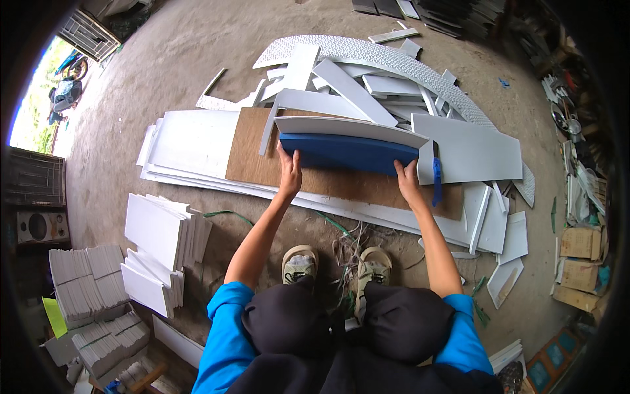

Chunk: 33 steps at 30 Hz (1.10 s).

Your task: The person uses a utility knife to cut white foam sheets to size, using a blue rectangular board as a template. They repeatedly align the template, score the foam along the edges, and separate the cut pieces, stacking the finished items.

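I am crouched on a concrete floor over a brown board [252, 154] that lies on long white panels [190, 141]. Both hands hold a blue-faced panel [348, 152] with a white upper face, standing on edge over the brown board. My left hand [289, 172] grips its left end. My right hand [408, 182] grips its right lower edge, beside a blue tool [437, 178] that hangs down at the panel's right end.
Behind lies a heap of white offcuts [354, 82] and a curved textured strip [400, 62]. A large white sheet [472, 151] is at right. Stacks of cut white pieces [161, 246] and grey bundles [88, 282] sit at left. Cords [344, 253] lie by my shoes.
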Each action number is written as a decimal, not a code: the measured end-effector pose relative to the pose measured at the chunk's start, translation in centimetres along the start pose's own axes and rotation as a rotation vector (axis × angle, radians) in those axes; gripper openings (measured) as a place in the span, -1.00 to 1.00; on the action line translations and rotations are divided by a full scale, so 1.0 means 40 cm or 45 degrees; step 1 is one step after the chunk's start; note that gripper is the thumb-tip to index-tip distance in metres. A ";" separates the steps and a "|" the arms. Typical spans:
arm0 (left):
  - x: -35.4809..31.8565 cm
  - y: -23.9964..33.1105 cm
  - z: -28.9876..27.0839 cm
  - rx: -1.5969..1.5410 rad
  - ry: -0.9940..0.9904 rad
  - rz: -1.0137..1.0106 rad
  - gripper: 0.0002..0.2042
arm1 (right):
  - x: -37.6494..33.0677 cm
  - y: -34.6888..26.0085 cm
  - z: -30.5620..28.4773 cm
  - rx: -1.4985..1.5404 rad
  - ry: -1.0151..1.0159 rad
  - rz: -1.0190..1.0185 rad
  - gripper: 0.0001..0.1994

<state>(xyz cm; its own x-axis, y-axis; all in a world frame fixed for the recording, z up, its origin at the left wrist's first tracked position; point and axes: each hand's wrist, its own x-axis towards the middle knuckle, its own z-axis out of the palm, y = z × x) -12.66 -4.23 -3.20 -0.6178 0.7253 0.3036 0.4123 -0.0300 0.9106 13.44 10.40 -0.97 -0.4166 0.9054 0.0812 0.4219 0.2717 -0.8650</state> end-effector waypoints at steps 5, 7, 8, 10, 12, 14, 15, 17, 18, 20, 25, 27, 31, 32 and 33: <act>-0.006 -0.002 0.004 -0.004 0.015 -0.066 -0.55 | -0.001 0.071 0.015 -0.188 0.127 -0.175 -0.40; -0.004 0.000 -0.004 -0.008 -0.015 -0.065 -0.56 | 0.006 0.088 0.003 -0.232 0.021 -0.124 -0.42; 0.000 0.002 -0.009 -0.001 -0.030 -0.053 -0.57 | 0.009 0.085 0.001 -0.266 0.047 -0.162 -0.44; 0.002 0.013 -0.025 -0.003 -0.054 -0.051 -0.57 | 0.015 0.067 0.006 -0.324 0.090 -0.245 -0.48; 0.016 0.062 -0.045 -0.024 -0.077 -0.069 -0.56 | 0.002 0.005 -0.003 -0.021 0.046 -0.200 -0.49; 0.045 0.118 -0.071 0.076 -0.121 0.123 -0.56 | -0.011 -0.019 -0.020 0.176 0.038 -0.196 -0.49; 0.061 0.148 -0.079 0.122 -0.144 0.223 -0.57 | -0.015 -0.008 -0.036 0.207 0.000 -0.061 -0.45; 0.113 0.260 -0.075 0.283 -0.215 0.382 -0.59 | -0.005 0.062 -0.069 0.252 0.047 -0.075 -0.41; 0.131 0.353 -0.086 0.455 -0.255 0.477 -0.61 | -0.007 0.046 -0.079 0.206 0.250 -0.170 -0.40; 0.151 0.502 -0.108 0.790 -0.306 0.632 -0.62 | -0.013 -0.074 -0.106 0.136 0.643 -0.369 -0.38; 0.163 0.622 -0.029 1.307 -0.300 1.045 -0.66 | -0.007 -0.445 -0.232 -0.203 0.483 -0.832 -0.45; 0.153 0.613 -0.004 1.290 -0.284 1.075 -0.67 | 0.010 -0.507 -0.230 -0.272 0.238 -1.001 -0.46; 0.132 0.606 0.034 1.297 -0.260 1.081 -0.67 | 0.018 -0.531 -0.198 -0.508 -0.011 -1.015 -0.51; 0.129 0.610 0.038 1.298 -0.278 1.057 -0.66 | 0.021 -0.526 -0.192 -0.560 -0.048 -1.034 -0.52; 0.130 0.610 0.041 1.288 -0.276 1.071 -0.66 | 0.022 -0.524 -0.189 -0.657 -0.017 -1.052 -0.53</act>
<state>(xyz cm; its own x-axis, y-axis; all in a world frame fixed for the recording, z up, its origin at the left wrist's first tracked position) -4.70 -0.05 20.15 0.1474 0.8346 0.5308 0.9836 -0.0675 -0.1670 10.32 7.99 20.96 -0.7474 0.3621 0.5570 0.2921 0.9322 -0.2140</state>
